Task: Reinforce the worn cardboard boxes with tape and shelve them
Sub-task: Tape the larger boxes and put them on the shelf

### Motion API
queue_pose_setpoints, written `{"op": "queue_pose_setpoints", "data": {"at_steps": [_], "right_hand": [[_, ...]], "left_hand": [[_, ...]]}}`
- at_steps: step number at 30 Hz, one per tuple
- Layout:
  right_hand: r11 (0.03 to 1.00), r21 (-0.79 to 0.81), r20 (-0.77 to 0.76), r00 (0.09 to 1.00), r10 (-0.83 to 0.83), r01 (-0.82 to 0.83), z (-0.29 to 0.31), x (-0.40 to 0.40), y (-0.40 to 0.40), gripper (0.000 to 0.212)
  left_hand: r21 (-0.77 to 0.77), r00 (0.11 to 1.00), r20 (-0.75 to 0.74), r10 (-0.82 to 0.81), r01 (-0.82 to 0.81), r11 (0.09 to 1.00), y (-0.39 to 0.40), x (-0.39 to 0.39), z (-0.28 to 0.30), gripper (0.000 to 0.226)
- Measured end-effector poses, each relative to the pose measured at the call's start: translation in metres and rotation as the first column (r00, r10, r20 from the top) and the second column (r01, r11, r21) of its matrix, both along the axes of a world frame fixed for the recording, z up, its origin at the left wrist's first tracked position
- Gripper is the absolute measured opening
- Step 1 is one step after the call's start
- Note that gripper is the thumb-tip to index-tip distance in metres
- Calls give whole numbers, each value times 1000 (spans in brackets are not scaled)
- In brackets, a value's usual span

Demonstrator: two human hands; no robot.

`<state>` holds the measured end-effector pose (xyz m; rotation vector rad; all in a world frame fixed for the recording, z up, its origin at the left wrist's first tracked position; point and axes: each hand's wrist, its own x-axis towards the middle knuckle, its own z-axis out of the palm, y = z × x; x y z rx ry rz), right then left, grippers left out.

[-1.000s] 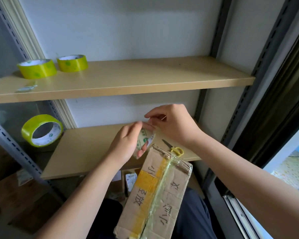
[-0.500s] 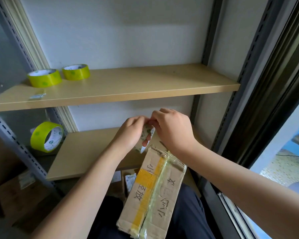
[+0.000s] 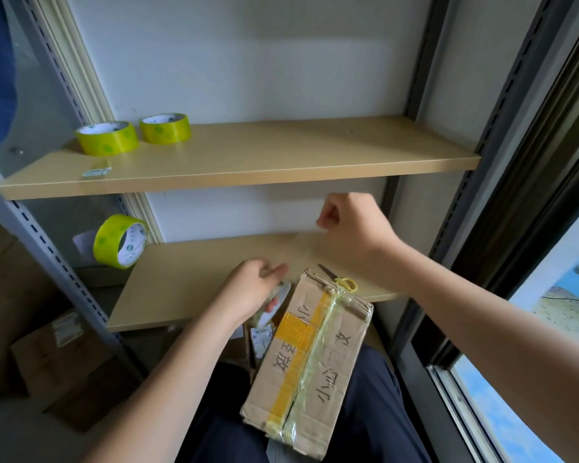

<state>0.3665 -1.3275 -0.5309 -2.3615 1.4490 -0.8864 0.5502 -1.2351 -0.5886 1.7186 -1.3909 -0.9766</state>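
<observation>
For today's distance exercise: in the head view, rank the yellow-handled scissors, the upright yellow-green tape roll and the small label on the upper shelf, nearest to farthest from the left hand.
1. Yellow-handled scissors, right, lower shelf.
2. Upright yellow-green tape roll, left.
3. Small label, upper shelf.

Brown cardboard box (image 3: 310,365) bears yellow tape and black writing; shelf rolls (image 3: 107,138) are lime green.

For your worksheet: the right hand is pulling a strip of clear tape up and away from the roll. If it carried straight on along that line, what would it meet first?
Probably the underside or front edge of the upper shelf above the right hand; depth is unclear, so it might pass in front.
</observation>
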Motion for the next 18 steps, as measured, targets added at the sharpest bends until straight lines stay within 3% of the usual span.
{"op": "queue_pose_setpoints", "data": {"at_steps": [5,9,12,16,18], "right_hand": [[987,97,-44,991,-128,132,-7,-32,-44,6],[975,197,-134,988,-81,107,-24,-19,-55,3],[938,322,-197,978,-68,130,-31,-2,-58,9],[845,512,-308,951,18,150,-35,22,-61,20],[839,519,-376,925,49,166,-34,30,-64,19]], "left_hand": [[112,997,77,1,-9,994,39,19,-48,39],[153,990,136,24,-45,987,54,26,-60,41],[212,978,198,60,-102,972,60,30,-65,57],[401,975,221,-8,-84,912,66,33,-69,58],[449,982,189,-26,-63,891,65,33,-71,59]]}}
